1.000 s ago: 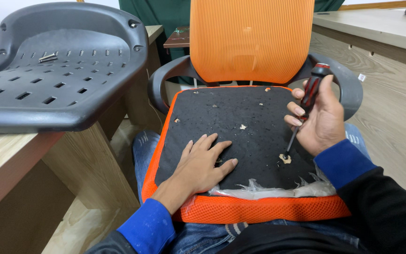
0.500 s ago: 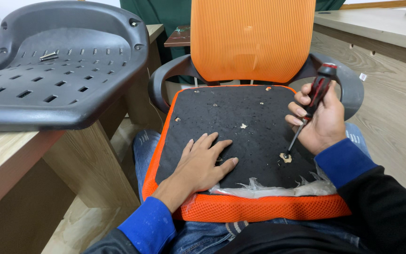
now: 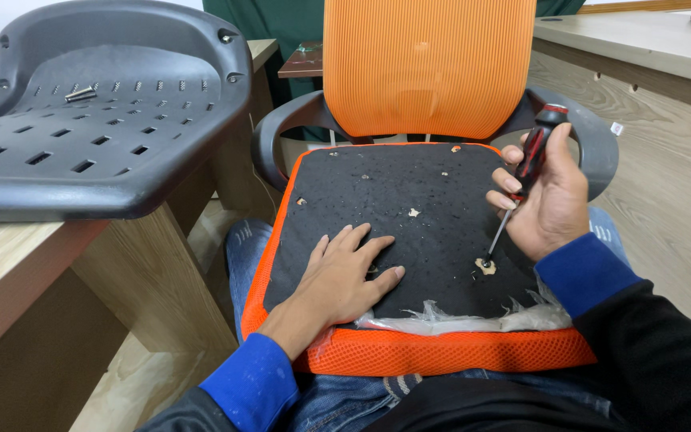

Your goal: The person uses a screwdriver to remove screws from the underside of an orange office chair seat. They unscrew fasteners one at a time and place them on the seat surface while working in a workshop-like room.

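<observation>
We are seated over a pale wood floor [image 3: 665, 192], a wooden desk [image 3: 9, 264] at our left carrying a grey plastic seat shell [image 3: 105, 104] with one loose bolt [image 3: 80, 94] lying on it. Across our lap rests the orange seat cushion [image 3: 441, 352], black underside [image 3: 409, 208] up, in front of an orange mesh backrest [image 3: 429, 64] and its grey armrest loop [image 3: 277, 132]. Our left hand [image 3: 341, 280] lies flat and open on the black fabric, pressing it down. Our right hand [image 3: 545, 204] is closed around a red-and-black screwdriver [image 3: 531, 164], its tip set in a screw [image 3: 485, 264] near the cushion's front right. We judge the shell already off, this screw unfinished, and torn clear plastic [image 3: 457, 320] left along the front edge.
</observation>
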